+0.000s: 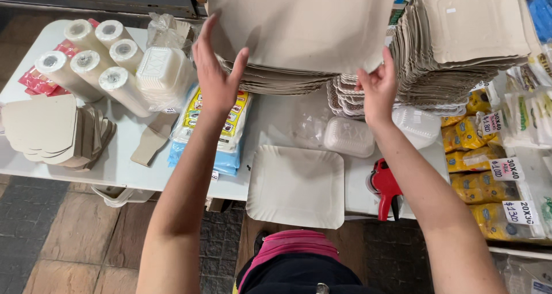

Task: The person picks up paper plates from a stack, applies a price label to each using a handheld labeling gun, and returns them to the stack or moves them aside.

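My left hand (215, 70) rests, fingers spread, against the left edge of a tall stack of flat beige cardboard sheets (302, 24) at the back of the white table (115, 167). The fingers of my right hand (376, 87) curl onto the stack's lower right corner. A single square paper tray (296, 185) lies on the table's front edge below both hands. A second stack of beige paper trays (460, 35) rises just to the right of my right hand.
Several white paper rolls (95, 58) and a clear bag of foam containers (164, 70) sit at the left. Folded cardboard pieces (49, 130), blue and yellow packets (221, 133), clear plastic containers (351, 136), a red tape dispenser (385, 187) and yellow bagged goods (489, 173) surround the tray.
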